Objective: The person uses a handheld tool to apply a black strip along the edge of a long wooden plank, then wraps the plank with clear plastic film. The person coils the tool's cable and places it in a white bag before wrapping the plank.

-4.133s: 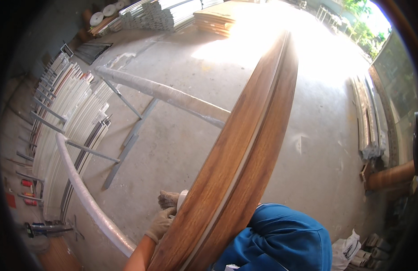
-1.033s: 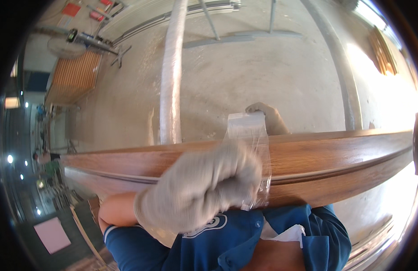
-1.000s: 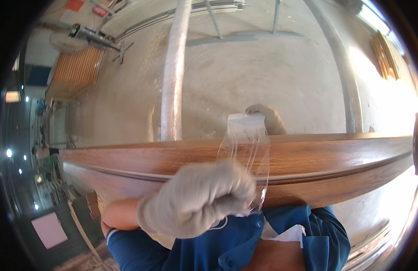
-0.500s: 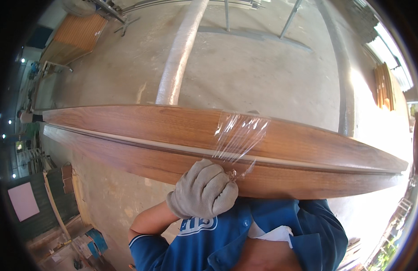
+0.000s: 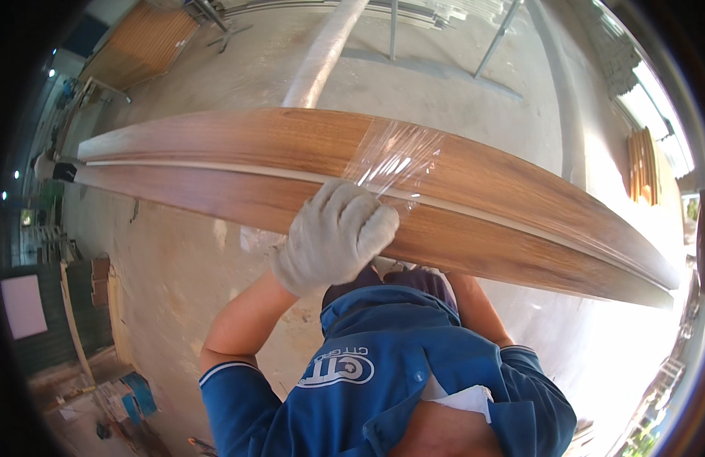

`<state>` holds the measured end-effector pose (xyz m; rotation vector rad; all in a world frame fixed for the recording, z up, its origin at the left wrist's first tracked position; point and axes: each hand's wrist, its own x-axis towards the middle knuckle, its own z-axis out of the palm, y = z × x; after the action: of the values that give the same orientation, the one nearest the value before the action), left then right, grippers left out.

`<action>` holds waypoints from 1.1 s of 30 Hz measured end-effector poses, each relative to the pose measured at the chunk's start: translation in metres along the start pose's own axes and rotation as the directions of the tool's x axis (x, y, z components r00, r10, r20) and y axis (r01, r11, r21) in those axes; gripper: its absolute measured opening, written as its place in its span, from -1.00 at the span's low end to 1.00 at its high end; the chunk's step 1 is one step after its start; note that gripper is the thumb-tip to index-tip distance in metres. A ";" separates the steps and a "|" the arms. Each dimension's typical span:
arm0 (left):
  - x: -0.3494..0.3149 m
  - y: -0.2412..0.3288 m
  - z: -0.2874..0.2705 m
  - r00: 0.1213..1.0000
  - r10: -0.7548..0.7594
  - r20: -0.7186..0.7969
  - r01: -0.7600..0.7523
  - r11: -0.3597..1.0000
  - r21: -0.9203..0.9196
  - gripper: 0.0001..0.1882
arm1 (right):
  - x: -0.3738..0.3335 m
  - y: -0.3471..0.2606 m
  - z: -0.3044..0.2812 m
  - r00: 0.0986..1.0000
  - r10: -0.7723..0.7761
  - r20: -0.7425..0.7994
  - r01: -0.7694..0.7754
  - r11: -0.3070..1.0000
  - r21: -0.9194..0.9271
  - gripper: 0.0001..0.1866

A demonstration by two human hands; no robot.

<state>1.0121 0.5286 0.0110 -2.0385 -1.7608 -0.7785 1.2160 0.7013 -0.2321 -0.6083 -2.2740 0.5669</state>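
Note:
Two long wood-grain boards lie side by side across the view, with a pale strip along the seam between them. Clear plastic film crosses the boards near their middle, stretched in shiny creases. My left hand, in a grey knit glove, is closed at the near board, its fingers curled on the film's near end. My right forearm reaches under the near edge of the boards, which hide the hand itself.
A film-wrapped beam runs away beyond the boards, and another long support stands to the right. Thin metal legs rise at the back. At the boards' left end is a pale rounded thing with a black band.
The boards have shifted up in the view and tilted, their left part rising most. My left hand has moved up with them, and my right forearm has come into sight.

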 end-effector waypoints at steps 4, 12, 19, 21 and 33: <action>0.000 0.006 0.002 0.997 -0.070 -0.034 0.072 0.996 0.046 -0.80 | 0.004 0.016 0.001 0.999 -0.051 -0.020 0.052 0.998 0.038 -0.62; -0.004 0.006 0.007 0.990 -0.107 -0.089 0.114 0.991 0.074 -0.80 | -0.003 0.024 0.008 0.986 -0.168 -0.023 0.169 0.984 0.056 -0.59; -0.005 0.004 0.013 0.990 -0.133 -0.051 0.137 0.987 0.085 -0.78 | -0.016 -0.062 -0.049 0.876 -0.417 0.243 0.455 0.881 -0.131 -0.52; -0.007 0.004 0.015 0.990 -0.119 -0.077 0.125 0.989 0.081 -0.80 | -0.005 -0.100 -0.083 0.763 -0.589 0.266 0.607 0.795 0.021 -0.59; -0.010 0.044 0.029 0.925 -0.320 -0.205 0.303 0.946 -0.112 -0.65 | 0.288 -0.200 -0.248 0.193 -0.978 0.077 0.934 0.160 -0.318 -0.71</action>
<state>1.0595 0.5297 -0.0136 -1.6567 -1.9735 -1.1373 1.1592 0.7607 0.1890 0.7661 -2.0449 -0.5089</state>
